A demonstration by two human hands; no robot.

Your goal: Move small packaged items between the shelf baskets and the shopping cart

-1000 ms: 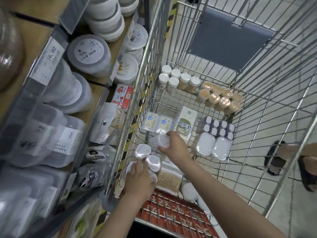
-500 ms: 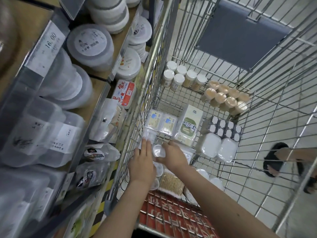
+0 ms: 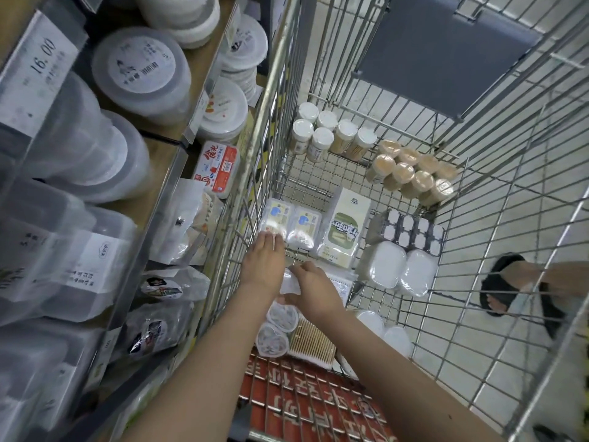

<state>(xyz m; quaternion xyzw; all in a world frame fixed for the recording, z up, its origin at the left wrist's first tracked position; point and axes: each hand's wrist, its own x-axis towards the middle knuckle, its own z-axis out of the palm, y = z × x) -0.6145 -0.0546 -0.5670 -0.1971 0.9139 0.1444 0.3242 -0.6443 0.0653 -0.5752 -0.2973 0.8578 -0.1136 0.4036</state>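
Both hands down inside the wire shopping cart [image 3: 478, 218], on a small clear packet.

Shelf [image 3: 153, 161] of lidded tubs just beside the cart's left wall. On the cart floor: white-capped jars [image 3: 322, 135] at the far left corner, tan-lidded jars [image 3: 414, 177] toward the far right, a green-and-white box [image 3: 345, 231] mid-floor, two flat blue-labelled packs [image 3: 290, 223] against the left wall. Left hand [image 3: 263, 266] lies flat, fingers straight and pressed together, tips on the nearer flat pack. Right hand [image 3: 314, 290] curls its fingers round the small clear packet [image 3: 290, 283], which sits between the hands near the left wall, above two round clear tubs [image 3: 275, 327].
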